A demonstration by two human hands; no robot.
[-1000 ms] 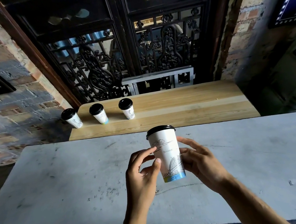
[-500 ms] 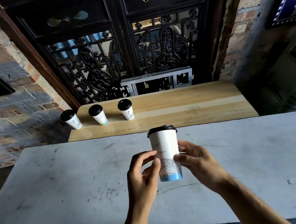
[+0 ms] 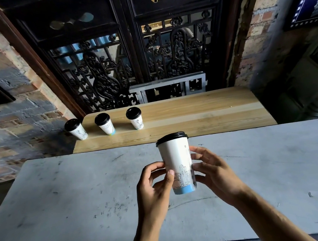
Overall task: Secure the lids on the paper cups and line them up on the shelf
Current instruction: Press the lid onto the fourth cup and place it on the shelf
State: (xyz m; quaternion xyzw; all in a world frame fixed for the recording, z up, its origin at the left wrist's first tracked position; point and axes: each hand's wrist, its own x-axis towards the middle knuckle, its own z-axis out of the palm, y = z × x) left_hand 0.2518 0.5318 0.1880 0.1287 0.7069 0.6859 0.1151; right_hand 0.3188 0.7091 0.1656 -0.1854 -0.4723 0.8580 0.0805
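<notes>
Paper, white with line drawings and a blue band at its foot, the cup [image 3: 179, 167] is held upright in the air above the grey bench [image 3: 64, 199], its black lid [image 3: 171, 137] already on top. Whether that lid is snapped down all the way round I cannot tell; the near rim looks level. The left hand [image 3: 153, 187] grips the lower wall, thumb across the front and fingers [image 3: 153, 167] curled behind. The right hand [image 3: 216, 171] holds the opposite side, its fingers [image 3: 197, 149] bent against the wall.

Beyond the bench lies the wooden shelf [image 3: 202, 113], with 3 lidded cups [image 3: 105, 124] standing in a row at its left end, evenly spaced, the leftmost right at the corner.

My judgement: the step in hand is a last check of the lid, then carrying this cup to the shelf. To do it well, press the lid rim lightly, not the soft wall, which would buckle. Set it down to the right of the third cup, in line with the others and at a like gap, base flat before letting go
</notes>
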